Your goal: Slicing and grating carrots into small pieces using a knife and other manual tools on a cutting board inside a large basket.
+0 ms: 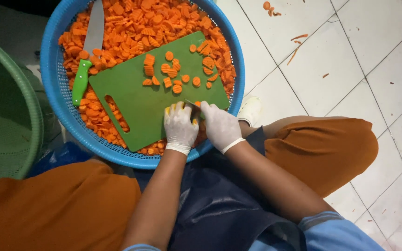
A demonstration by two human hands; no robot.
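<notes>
Far left, a green basket [5, 116], only its rim and mesh in view; next to it a blue basket [56, 93] heaped with crinkle-cut carrot slices [136, 23]. Resting on that heap, a green-handled knife [87, 56], untouched, blade pointing away. Across the basket, tilted, a green cutting board [131, 97] carrying a scatter of fresh slices [173, 74]. At the board's near edge, left hand [180, 125] in a white glove, fingers curled down over a carrot piece mostly hidden beneath them. Touching it, right hand [219, 125], also gloved, closed round a small cutter [192, 104] with only a sliver of blade showing. Likely trouble: fingertips so near the blade could get nicked, and a board perched on loose slices could rock or slide under pressure. Further right, white floor tiles [350, 60] with stray carrot scraps [296, 46]
</notes>
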